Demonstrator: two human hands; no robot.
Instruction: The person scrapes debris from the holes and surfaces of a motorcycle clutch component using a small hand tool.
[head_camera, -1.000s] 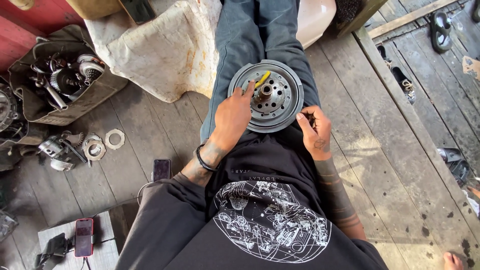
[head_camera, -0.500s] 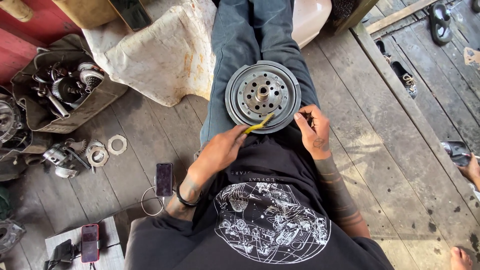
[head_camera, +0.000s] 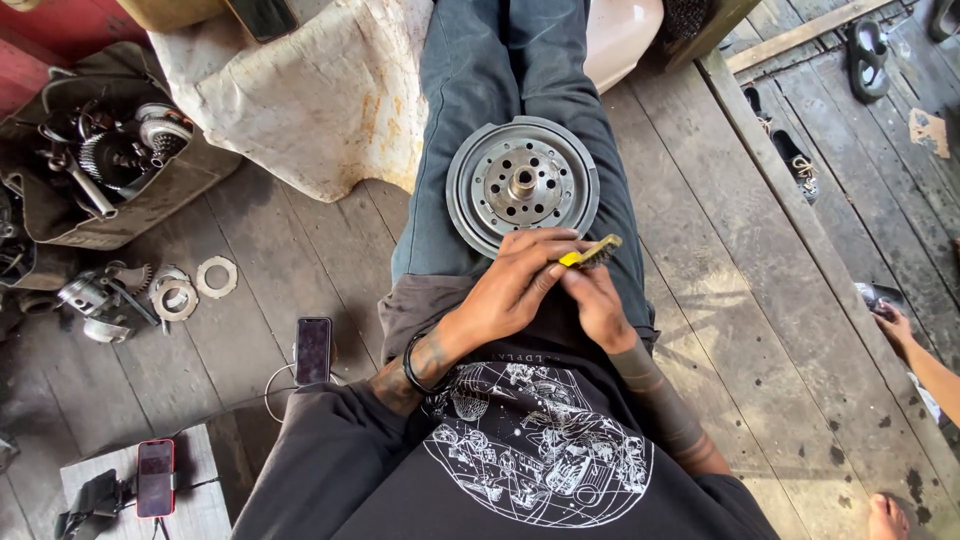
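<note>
Head view: round grey metal clutch wheel rests flat on my thighs. My left hand and right hand together pinch a small yellow-handled wire brush just beside its near rim; cleaning step, needing bristles turned onto metal.

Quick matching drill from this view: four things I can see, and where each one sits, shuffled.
Things:
1. metal disc
2. yellow brush
3. black phone
4. flat rings

Places:
A. held in both hands
B. on the floor planks, near the loose engine parts
C. on the person's legs
D. on the floor beside the person's left arm

Pairs: 1-C, 2-A, 3-D, 4-B
</note>
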